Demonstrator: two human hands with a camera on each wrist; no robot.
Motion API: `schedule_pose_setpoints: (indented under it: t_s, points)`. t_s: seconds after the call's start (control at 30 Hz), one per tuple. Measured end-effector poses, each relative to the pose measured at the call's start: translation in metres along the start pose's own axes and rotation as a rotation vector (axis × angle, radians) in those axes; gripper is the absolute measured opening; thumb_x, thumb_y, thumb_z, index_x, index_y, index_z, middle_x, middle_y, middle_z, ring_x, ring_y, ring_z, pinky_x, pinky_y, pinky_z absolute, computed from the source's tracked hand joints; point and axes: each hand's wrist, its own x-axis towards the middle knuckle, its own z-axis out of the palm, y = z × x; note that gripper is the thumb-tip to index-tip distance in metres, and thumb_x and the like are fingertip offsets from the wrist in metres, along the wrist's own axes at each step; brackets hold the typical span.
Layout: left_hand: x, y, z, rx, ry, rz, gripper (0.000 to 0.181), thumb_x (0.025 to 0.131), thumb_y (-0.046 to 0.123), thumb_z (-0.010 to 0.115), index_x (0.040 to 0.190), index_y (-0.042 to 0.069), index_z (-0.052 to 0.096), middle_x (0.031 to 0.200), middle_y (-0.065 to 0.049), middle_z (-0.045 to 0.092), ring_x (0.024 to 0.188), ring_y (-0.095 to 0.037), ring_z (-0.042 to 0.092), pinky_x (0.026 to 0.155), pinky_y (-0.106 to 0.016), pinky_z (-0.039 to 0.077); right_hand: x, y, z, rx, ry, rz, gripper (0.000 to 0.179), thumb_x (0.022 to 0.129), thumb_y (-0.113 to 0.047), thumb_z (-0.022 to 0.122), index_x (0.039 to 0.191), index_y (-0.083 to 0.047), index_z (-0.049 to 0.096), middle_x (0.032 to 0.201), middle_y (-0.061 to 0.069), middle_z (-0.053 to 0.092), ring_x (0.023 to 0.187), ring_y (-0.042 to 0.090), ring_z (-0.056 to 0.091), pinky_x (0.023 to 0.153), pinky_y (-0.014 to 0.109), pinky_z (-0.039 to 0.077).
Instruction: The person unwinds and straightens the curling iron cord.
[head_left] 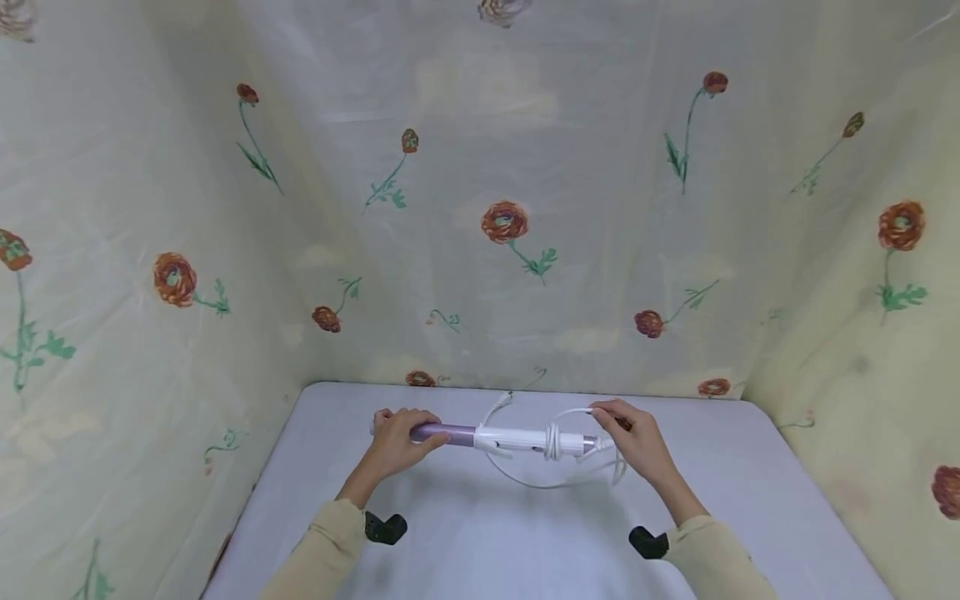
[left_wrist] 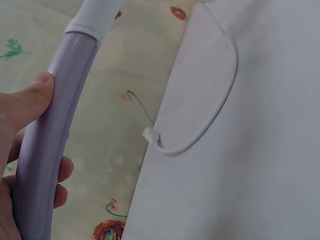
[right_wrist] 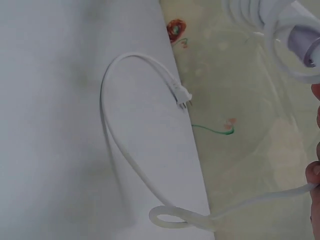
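Note:
My left hand (head_left: 401, 442) grips the purple end of a long purple-and-white hair styling iron (head_left: 517, 439), held level above the table. In the left wrist view the thumb lies along the smooth purple part (left_wrist: 55, 120), fingertips showing round its far side. Several turns of white cord (head_left: 552, 442) wrap the iron's white section near its right end. My right hand (head_left: 633, 437) pinches a stretch of this cord between thumb and fingers. Only part of that hand shows in the right wrist view. The cord's loose loop ends in a white plug (right_wrist: 182, 95) at the table's far edge.
The white table (head_left: 480, 542) has rounded far corners. Curtain-like sheeting (head_left: 480, 317) with printed red flowers hangs behind it and on both sides. Black wrist devices (head_left: 386, 528) sit by both sleeves.

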Motion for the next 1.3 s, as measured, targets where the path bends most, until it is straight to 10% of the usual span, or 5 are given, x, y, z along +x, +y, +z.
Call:
schedule_pose_setpoints:
  t_s: [0.33,0.57,0.87,1.07,1.3]
  points:
    - [0.001,0.003,-0.001,-0.036,-0.017,0.015,0.033,0.08,0.05,0.069,0.099,0.023,0.07,0.095,0.004,0.071,0.087,-0.014,0.054,0.089,-0.045,0.019,-0.018,0.01,0.021,-0.096,-0.119,0.027,0.016,0.091,-0.004,0.059,0.105,-0.002,0.066,0.098,0.01,0.071,0.087,0.016,0.063,0.075,0.029,0.052]
    - [0.0,0.006,-0.002,-0.033,-0.012,-0.037,0.035,0.08,0.049,0.069,0.101,0.021,0.07,0.098,0.001,0.071,0.089,-0.016,0.054,0.092,-0.047,0.018,-0.036,0.013,0.046,-0.143,-0.152,0.164,0.01,0.091,-0.008,0.059,0.096,-0.005,0.068,0.082,0.003,0.068,0.068,0.005,0.052,0.059,0.022,0.041]
    - [0.003,0.01,-0.004,0.032,0.061,-0.044,0.036,0.08,0.048,0.07,0.101,0.02,0.07,0.099,0.0,0.071,0.089,-0.019,0.055,0.091,-0.047,0.019,-0.055,0.009,0.066,-0.249,-0.17,-0.009,0.012,0.09,-0.011,0.062,0.097,-0.011,0.071,0.077,-0.006,0.066,0.067,0.0,0.052,0.063,0.023,0.043]
    - [0.002,0.011,-0.005,0.07,0.105,-0.035,0.035,0.079,0.046,0.072,0.101,0.018,0.069,0.095,-0.001,0.071,0.087,-0.02,0.055,0.093,-0.05,0.019,-0.072,-0.001,0.072,-0.404,-0.116,-0.193,0.039,0.085,-0.011,0.066,0.123,-0.02,0.062,0.112,-0.002,0.069,0.103,0.018,0.062,0.098,0.058,0.025]
    - [0.003,0.014,-0.005,0.077,0.116,-0.031,0.035,0.079,0.046,0.072,0.1,0.018,0.069,0.093,-0.001,0.071,0.088,-0.02,0.055,0.094,-0.051,0.018,-0.076,-0.019,0.083,-0.284,-0.159,-0.207,0.045,0.085,-0.016,0.066,0.129,-0.016,0.056,0.126,0.001,0.063,0.12,0.025,0.055,0.104,0.061,0.011]
